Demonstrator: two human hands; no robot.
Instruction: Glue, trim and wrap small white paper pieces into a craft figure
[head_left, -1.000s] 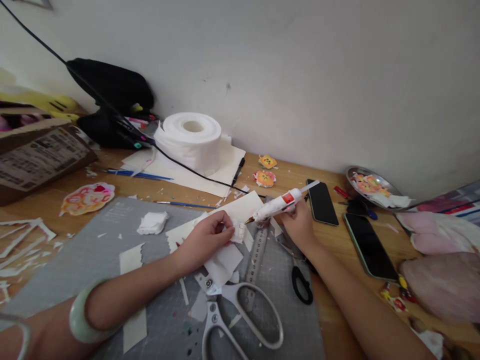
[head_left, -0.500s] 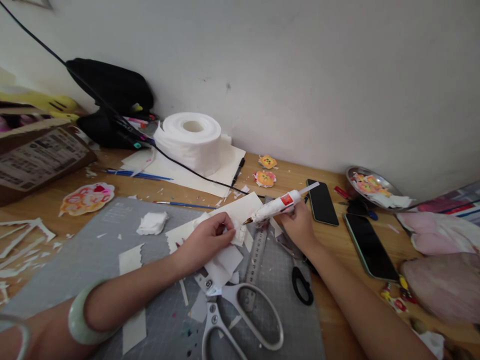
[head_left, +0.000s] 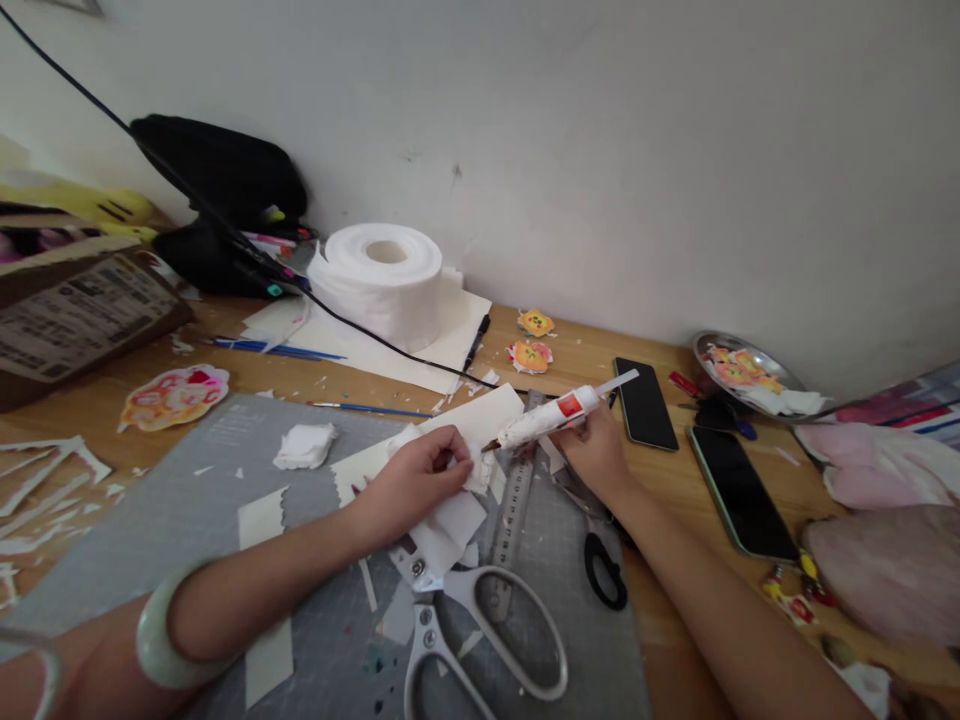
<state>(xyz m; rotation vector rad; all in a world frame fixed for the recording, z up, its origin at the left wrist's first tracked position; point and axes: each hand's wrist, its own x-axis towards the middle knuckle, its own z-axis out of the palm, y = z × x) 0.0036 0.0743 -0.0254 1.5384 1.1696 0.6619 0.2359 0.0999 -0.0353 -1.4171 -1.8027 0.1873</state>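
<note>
- White glue gun (head_left: 546,419): gripped by right hand (head_left: 598,447) — nozzle (head_left: 490,446) near left hand (head_left: 421,470).
- White paper piece (head_left: 478,478): pinched in left hand.
- Metal scissors (head_left: 426,582): nearside of left hand.

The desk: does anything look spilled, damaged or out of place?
Yes. Paper scraps lie strewn across the desk at far left, ungathered. Dark spots, possibly paint, mark the mat left of the silver scissors. The glue gun in the right hand looks crusted near its nozzle.
</note>
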